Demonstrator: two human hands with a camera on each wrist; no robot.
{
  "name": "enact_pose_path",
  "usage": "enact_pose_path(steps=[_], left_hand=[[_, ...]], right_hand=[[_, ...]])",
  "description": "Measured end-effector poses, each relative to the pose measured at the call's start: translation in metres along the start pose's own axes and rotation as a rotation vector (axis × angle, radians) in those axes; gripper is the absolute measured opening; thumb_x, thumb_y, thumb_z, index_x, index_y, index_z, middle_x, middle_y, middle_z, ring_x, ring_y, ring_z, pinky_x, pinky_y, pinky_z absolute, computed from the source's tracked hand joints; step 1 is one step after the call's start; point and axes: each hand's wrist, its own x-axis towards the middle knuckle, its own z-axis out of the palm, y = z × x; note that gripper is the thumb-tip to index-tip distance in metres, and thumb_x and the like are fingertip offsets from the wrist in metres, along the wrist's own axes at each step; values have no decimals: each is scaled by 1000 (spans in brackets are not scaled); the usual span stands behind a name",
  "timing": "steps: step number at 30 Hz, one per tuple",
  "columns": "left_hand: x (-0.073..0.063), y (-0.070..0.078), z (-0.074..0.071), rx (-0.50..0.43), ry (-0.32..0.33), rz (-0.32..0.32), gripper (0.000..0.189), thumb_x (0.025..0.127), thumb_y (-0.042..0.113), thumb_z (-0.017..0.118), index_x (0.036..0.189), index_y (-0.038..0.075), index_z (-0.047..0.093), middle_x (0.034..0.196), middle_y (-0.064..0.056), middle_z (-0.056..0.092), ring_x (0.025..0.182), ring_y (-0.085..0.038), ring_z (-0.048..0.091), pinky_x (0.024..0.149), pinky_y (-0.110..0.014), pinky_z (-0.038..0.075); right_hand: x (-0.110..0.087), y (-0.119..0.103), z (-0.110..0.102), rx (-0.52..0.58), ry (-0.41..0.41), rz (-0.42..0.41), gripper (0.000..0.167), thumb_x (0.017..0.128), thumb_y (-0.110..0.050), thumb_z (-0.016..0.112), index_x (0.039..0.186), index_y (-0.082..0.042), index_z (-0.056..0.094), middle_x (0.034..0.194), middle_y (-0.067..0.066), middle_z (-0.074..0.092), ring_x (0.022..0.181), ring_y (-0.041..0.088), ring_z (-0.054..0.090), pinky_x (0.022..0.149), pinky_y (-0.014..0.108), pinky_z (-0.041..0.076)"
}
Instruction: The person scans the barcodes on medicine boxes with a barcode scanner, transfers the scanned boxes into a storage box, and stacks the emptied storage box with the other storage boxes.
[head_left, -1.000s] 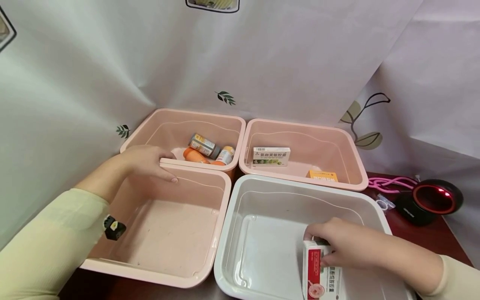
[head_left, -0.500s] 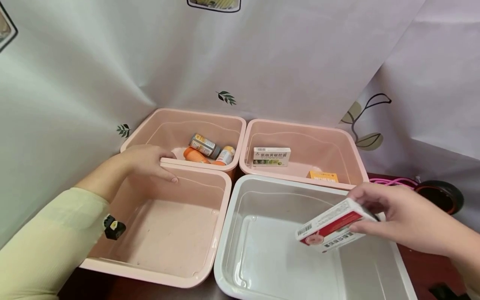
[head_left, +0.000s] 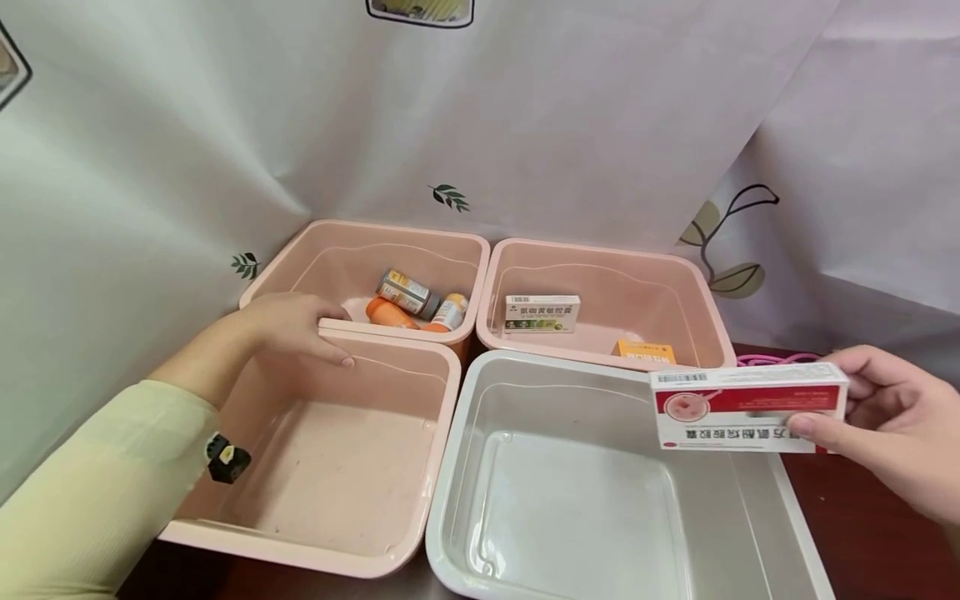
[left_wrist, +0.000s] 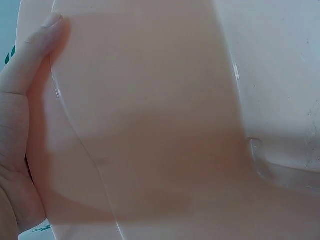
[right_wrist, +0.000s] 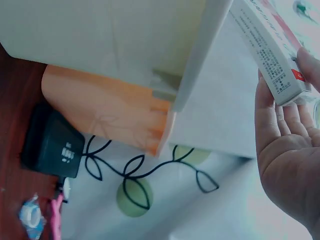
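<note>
My right hand [head_left: 896, 421] pinches a white and red medicine box [head_left: 750, 408], thumb on its printed front and fingers behind. The box hangs level over the right rim of the grey bin [head_left: 480, 383]. In the right wrist view, the box's narrow white side [right_wrist: 267, 57] shows above my palm. My left hand [head_left: 296, 327] grips the rims where the two left pink bins meet. Its thumb [left_wrist: 37, 55] lies inside the near pink bin [head_left: 435, 467], along the wall, and its other fingers reach over the far side, mostly hidden.
Bottles [head_left: 405, 292] lie in the back left pink bin [head_left: 397, 229]. A white and green medicine box [head_left: 542, 313] and an orange box [head_left: 645, 352] are in the back right pink bin [head_left: 600, 252]. A black device [right_wrist: 52, 142] stands on the dark red table [head_left: 855, 517].
My right hand has lifted the white and red medicine box out of the grey bin and moved right, turning the box from upright to level. My left hand has stayed in place.
</note>
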Motion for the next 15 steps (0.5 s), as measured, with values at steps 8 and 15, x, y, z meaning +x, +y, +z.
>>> enact_pose_path(steps=[8,15], left_hand=[[-1,2,-2,0,-1,9,69,76,67,86,124,18,77,103,7,75,93,-14,67,81,-48,52],[-1,6,-3,0,-11,1,70,76,67,86,124,17,77,104,6,75,93,-14,67,81,-48,53]], right_hand=[[-16,31,-16,401,91,-85,49,80,41,51,116,10,63,101,17,79,79,18,79,59,21,57],[-50,86,-58,769,87,7,44,103,15,27,138,2,51,125,19,72,105,27,76,81,34,62]])
